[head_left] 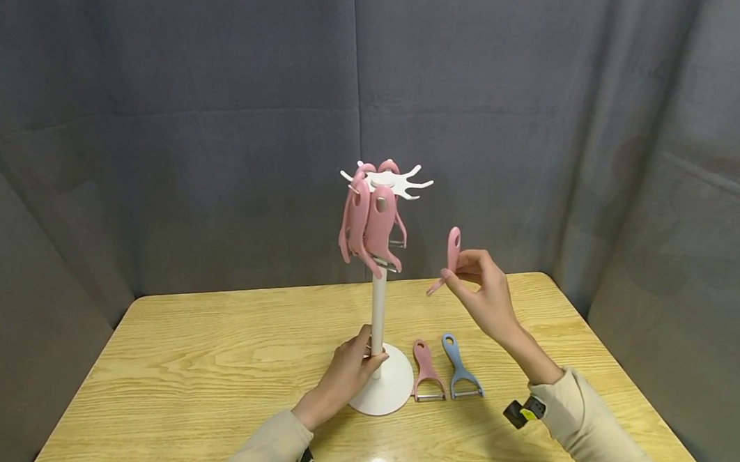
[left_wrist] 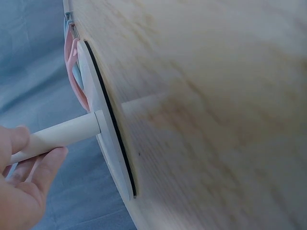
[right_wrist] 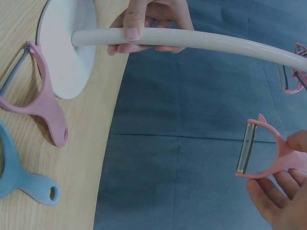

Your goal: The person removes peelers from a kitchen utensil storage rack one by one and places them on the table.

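Grey cloth hangs behind the wooden table [head_left: 194,352]. My left hand [head_left: 346,375] wraps around the white pole of the stand [head_left: 378,314], low down near its round base, with pink peelers hanging from the hooks at the top. My right hand [head_left: 483,295] pinches a pink peeler [head_left: 449,258] in the air, right of the stand. Another pink peeler [head_left: 426,374] and a blue peeler [head_left: 460,369] lie flat on the table just beside the base.

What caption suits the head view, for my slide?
Left hand grips the rack pole; right hand holds a pink peeler.
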Tool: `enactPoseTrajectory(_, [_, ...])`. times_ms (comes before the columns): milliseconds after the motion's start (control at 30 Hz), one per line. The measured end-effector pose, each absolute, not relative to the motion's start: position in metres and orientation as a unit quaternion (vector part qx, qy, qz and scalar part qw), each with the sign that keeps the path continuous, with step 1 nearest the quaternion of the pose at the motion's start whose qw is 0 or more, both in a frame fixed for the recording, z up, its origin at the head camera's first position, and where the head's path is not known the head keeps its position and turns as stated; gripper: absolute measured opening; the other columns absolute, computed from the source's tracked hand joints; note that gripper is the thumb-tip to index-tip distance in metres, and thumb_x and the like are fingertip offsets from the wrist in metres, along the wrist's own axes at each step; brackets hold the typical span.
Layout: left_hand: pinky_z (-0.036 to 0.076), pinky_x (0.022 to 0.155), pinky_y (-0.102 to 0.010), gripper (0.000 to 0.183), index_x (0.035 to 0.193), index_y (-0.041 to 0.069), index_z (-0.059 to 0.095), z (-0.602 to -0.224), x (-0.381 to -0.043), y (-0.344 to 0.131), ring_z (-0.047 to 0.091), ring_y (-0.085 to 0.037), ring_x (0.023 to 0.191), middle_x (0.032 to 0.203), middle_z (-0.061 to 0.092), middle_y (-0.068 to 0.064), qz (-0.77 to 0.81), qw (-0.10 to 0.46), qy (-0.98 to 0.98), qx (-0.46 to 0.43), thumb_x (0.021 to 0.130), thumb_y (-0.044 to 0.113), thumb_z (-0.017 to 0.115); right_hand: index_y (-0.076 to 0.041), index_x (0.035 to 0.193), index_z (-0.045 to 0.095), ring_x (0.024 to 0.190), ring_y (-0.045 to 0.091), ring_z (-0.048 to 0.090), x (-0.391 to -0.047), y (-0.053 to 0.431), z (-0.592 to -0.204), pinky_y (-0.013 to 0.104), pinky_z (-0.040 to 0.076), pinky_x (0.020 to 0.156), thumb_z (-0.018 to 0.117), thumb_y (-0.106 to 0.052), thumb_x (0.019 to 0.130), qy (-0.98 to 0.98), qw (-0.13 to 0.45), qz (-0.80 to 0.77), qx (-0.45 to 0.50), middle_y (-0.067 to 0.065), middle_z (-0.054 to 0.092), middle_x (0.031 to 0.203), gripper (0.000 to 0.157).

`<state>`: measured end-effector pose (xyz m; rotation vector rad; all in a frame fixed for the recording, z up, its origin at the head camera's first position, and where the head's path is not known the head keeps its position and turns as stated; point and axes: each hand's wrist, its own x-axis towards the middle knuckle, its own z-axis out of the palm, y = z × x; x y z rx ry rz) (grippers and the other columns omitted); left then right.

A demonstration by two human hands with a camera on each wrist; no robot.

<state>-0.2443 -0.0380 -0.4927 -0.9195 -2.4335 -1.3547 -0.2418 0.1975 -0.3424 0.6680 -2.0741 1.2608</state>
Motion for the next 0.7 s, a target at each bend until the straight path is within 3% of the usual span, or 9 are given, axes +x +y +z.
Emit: enactPoseTrajectory(700, [0.057,0.076,-0.025,0.029,0.119,0.003,0.048,-0.4923,-0.2441,-0.0377,0.070,-0.025,0.095,0.102,0.066,-0.014,-0.461,0.103,-0.824,-0.312,0.095,0.006,0.065,0.017,0.107,0.053,0.090,0.036,0.064,-0.2369,0.2019,-0.3498,0.056,0.053,0.081,0.071,0.012,0.085,-0.803,0.300,0.476,0.196,0.028,0.061,0.096,0.029])
